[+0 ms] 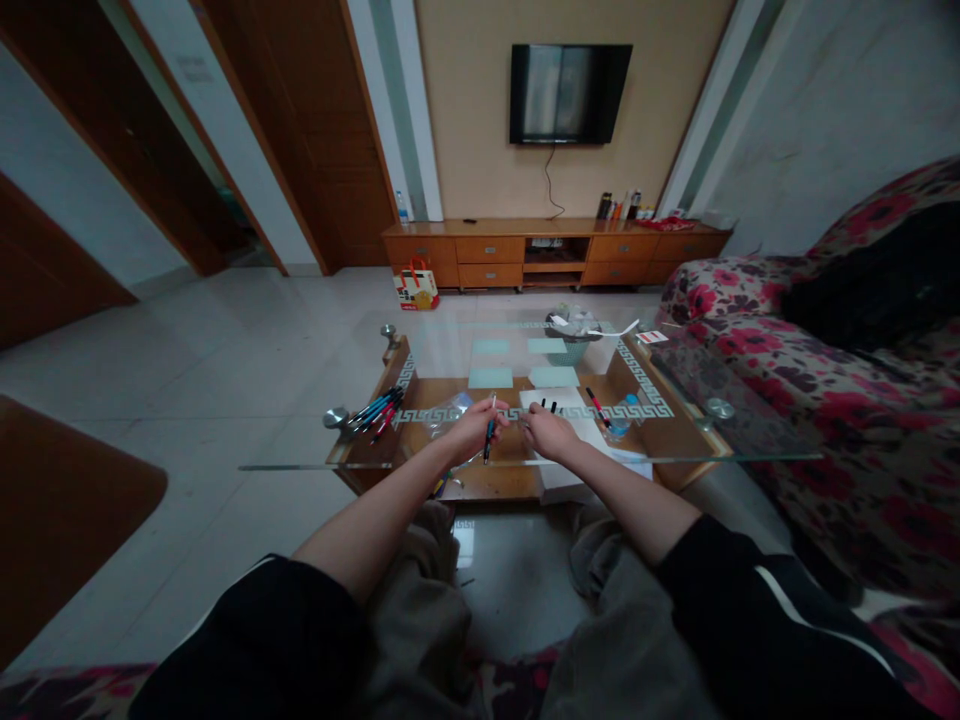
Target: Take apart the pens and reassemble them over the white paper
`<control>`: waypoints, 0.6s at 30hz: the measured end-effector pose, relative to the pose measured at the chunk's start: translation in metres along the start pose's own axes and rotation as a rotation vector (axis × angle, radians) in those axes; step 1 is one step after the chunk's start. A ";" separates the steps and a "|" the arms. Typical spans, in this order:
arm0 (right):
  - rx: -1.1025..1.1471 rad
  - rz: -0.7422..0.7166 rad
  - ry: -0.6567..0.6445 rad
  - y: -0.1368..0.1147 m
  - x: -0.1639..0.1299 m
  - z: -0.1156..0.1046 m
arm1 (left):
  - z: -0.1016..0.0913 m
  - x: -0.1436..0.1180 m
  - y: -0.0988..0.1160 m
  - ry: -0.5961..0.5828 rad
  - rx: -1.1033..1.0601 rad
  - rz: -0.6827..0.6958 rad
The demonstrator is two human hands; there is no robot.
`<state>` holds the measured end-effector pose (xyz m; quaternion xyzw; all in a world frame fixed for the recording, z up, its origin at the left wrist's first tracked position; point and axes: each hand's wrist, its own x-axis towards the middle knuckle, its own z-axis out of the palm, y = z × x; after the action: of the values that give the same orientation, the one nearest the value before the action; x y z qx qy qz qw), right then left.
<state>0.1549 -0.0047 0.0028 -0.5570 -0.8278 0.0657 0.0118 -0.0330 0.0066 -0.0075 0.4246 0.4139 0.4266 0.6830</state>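
Above the near part of the glass coffee table (442, 455), my left hand (474, 428) is closed around a pen (489, 442), its dark end pointing down and its pale tip up. Just to the right, my right hand (551, 435) has its fingers pinched together; what they hold, if anything, is too small to name. Two short black pieces (553, 406) show just beyond the right knuckles. A heap of blue, black and red pens (379, 412) lies on the glass to the left. One red and black pen (598, 408) lies apart on the right.
Under the glass, a wooden shelf (495, 485) carries a white stack (559, 488) and a blue-capped bottle (619, 420). Beyond stands a bin (574, 352). A card (652, 337) lies at the table's far right. A flowered sofa (757, 350) flanks the right side.
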 end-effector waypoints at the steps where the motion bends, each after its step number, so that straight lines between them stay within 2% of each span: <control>1: -0.002 -0.003 -0.001 0.000 0.000 -0.001 | 0.000 -0.001 0.001 -0.002 -0.001 -0.005; 11: 0.087 -0.075 0.094 0.012 0.000 0.001 | 0.001 -0.001 0.002 -0.017 -0.013 -0.021; 18: 0.130 -0.082 0.113 0.017 0.003 0.007 | 0.002 -0.003 0.004 -0.026 0.014 -0.045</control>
<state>0.1686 0.0034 -0.0065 -0.5234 -0.8420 0.0872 0.0970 -0.0332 0.0040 -0.0027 0.4254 0.4175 0.4027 0.6947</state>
